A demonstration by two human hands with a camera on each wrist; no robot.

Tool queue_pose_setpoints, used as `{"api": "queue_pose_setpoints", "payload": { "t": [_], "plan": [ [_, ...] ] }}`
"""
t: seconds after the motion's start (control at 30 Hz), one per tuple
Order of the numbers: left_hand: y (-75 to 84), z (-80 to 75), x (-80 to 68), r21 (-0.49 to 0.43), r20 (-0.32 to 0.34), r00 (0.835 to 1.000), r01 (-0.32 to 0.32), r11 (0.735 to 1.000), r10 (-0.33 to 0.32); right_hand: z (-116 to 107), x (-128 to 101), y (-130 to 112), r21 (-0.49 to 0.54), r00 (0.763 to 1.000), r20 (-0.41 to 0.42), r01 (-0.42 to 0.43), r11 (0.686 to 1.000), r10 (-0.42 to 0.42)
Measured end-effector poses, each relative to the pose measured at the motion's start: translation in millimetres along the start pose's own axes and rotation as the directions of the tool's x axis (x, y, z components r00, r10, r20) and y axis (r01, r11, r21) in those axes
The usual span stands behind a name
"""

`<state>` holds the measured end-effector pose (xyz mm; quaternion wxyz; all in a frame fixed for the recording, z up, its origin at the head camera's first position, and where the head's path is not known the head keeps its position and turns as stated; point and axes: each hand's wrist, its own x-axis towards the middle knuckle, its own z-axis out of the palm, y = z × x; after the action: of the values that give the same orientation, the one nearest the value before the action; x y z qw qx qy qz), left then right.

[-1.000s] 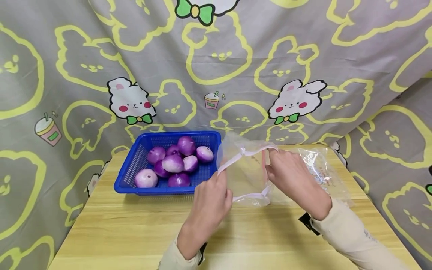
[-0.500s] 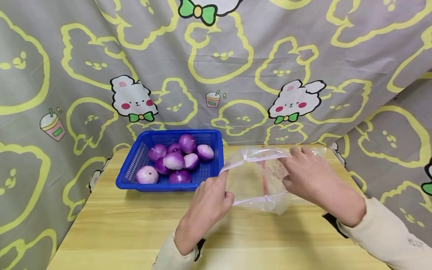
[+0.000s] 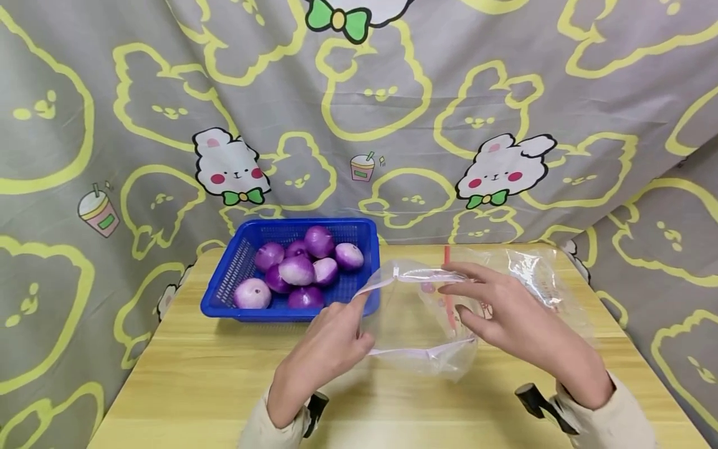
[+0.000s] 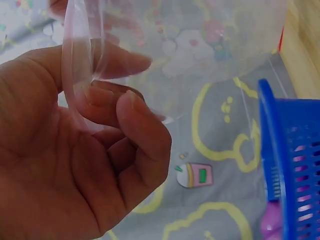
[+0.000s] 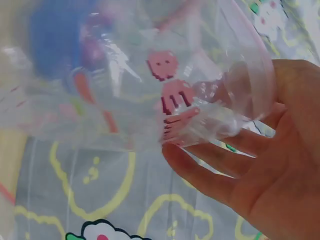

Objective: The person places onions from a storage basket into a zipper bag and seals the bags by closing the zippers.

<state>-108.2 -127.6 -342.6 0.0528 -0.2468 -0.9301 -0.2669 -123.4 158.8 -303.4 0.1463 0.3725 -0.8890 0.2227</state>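
A clear plastic zip bag (image 3: 443, 365) with a lavender seal strip hangs with its mouth open over the table. My left hand (image 3: 328, 340) pinches the left edge of the mouth; in the left wrist view its fingers (image 4: 150, 135) curl against the strip. At the opposite edge, my right hand (image 3: 518, 318) has loosely spread fingers. The right wrist view shows its thumb behind the clear film and the other fingers (image 5: 210, 175) along the outside of the bag (image 5: 175, 95), which bears red print. Inside the bag nothing shows.
Left of the bag, a blue plastic basket (image 3: 247, 315) holds several purple onions (image 3: 297, 271). Another clear plastic bag (image 3: 530, 268) lies flat at the back right of the wooden table (image 3: 404, 415). A patterned grey curtain (image 3: 314, 100) hangs behind.
The right hand has moved rightward and its fingers have gone from gripping the bag's edge to spread. The mouth is wider and slightly lower. The left hand still holds its edge.
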Motion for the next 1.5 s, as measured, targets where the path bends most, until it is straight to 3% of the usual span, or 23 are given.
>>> {"api": "queue_pose_setpoints", "payload": {
  "t": [0.1, 0.3, 0.47, 0.8, 0.93, 1.03, 1.27, 1.4, 1.5],
  "plan": [
    [-7.0, -0.3, 1.4, 0.007, 0.012, 1.000, 0.010, 1.000, -0.010, 3.3, 6.6, -0.6, 0.072, 0.995, 0.046, -0.087, 0.994, 0.084],
    [-16.7, 0.0, 4.2, -0.048, 0.079, 0.996, 0.040, 0.998, -0.036, 11.9, 3.1, -0.5, 0.200, 0.955, 0.193, -0.265, 0.943, 0.227],
    [-21.1, 2.0, 6.5, -0.073, 0.105, 0.994, 0.030, 0.997, -0.022, 18.5, 3.3, 3.3, 0.229, 0.958, 0.183, -0.259, 0.938, 0.220],
    [-16.5, 0.2, 7.6, -0.042, 0.030, 0.999, -0.043, 0.998, 0.045, 17.1, 5.4, 2.9, 0.173, 0.966, 0.134, -0.242, 0.955, 0.220],
    [-12.5, -8.2, 2.8, -0.058, -0.024, 0.998, -0.063, 0.996, 0.061, 19.1, 5.5, 1.3, 0.174, 0.968, 0.126, -0.238, 0.956, 0.218],
    [-12.4, -14.0, 1.4, -0.044, -0.112, 0.989, -0.105, 0.994, 0.099, 19.1, 5.1, 0.2, 0.188, 0.968, 0.123, -0.239, 0.953, 0.219],
    [-23.6, -21.6, 5.7, -0.096, -0.347, 0.929, -0.174, 0.980, 0.131, 19.3, 6.6, -3.1, 0.169, 0.971, 0.113, -0.229, 0.959, 0.212],
    [-38.7, -18.1, 12.1, -0.123, -0.425, 0.899, -0.169, 0.978, 0.102, 19.3, 5.6, -4.5, 0.162, 0.969, 0.118, -0.234, 0.959, 0.216],
    [-48.3, -15.8, 15.7, -0.166, -0.445, 0.894, -0.143, 0.976, 0.055, 18.5, 3.8, -4.9, 0.153, 0.969, 0.115, -0.237, 0.959, 0.221]
  ]
}}
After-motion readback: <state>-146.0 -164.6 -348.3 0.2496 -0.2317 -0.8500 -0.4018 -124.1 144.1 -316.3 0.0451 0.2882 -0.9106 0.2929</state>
